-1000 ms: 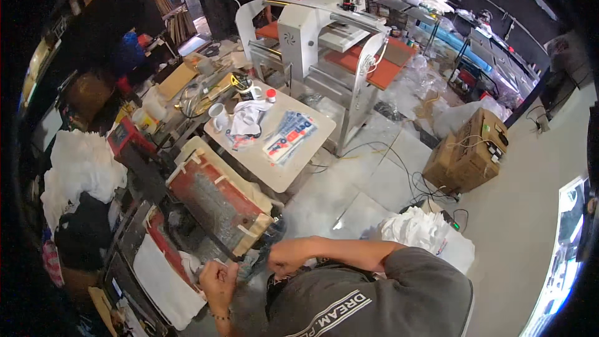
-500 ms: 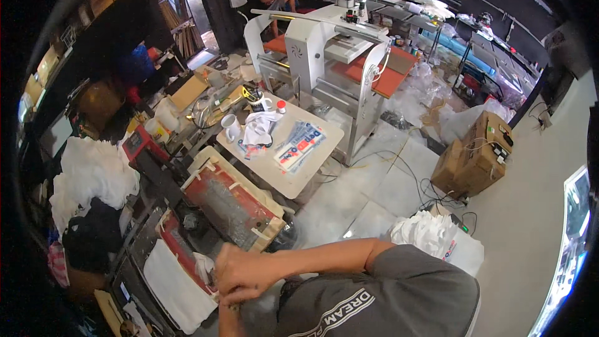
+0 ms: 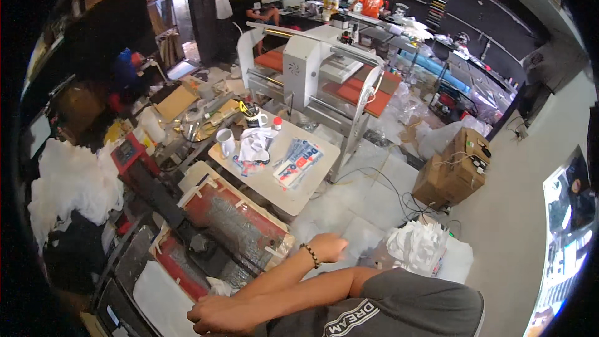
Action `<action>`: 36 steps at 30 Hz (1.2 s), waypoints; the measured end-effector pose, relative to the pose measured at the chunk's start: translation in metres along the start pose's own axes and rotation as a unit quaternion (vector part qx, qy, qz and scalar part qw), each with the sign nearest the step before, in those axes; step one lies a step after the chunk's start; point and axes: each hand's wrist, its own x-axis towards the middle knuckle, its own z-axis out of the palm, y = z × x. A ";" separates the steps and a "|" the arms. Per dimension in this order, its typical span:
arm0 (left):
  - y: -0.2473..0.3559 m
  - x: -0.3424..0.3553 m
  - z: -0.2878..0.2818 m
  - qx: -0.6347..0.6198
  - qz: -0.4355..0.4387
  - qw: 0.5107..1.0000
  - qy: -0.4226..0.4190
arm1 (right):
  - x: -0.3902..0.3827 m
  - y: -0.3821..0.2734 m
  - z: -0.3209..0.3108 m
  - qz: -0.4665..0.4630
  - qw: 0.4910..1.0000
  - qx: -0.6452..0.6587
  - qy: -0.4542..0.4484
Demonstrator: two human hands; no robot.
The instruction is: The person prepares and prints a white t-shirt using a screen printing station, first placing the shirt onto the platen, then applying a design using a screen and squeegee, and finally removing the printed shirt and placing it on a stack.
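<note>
The left hand (image 3: 327,248) has swung across to the person's right, so just the right hand (image 3: 215,315) is by the white cloth (image 3: 159,298), which lies on the dark machine (image 3: 125,262). Both hands look curled; whether they grip anything, one cannot tell.

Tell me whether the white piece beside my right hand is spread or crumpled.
Spread flat: the white piece shows a smooth surface beside the right hand. Whether it is doubled over, I cannot tell.
</note>
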 end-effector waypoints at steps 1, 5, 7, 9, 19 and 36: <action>0.003 -0.001 0.000 0.000 -0.019 0.995 -0.094 | 0.010 0.011 0.034 0.251 0.965 0.073 -0.001; -0.014 -0.016 -0.008 0.011 -0.083 0.988 -0.127 | 0.012 0.026 0.019 0.250 0.961 0.110 -0.048; -0.019 -0.015 -0.007 0.017 -0.119 0.989 -0.091 | 0.005 0.029 -0.008 0.071 0.990 0.100 -0.068; -0.026 -0.009 0.012 -0.007 -0.121 0.989 -0.088 | 0.002 0.037 -0.006 0.046 0.990 0.114 -0.063; -0.025 -0.014 -0.008 -0.036 -0.141 0.983 -0.110 | -0.009 0.048 -0.020 -0.060 0.989 0.129 -0.039; -0.001 -0.010 -0.026 0.060 -0.149 0.973 -0.165 | -0.031 0.095 0.053 -0.077 0.827 0.557 0.005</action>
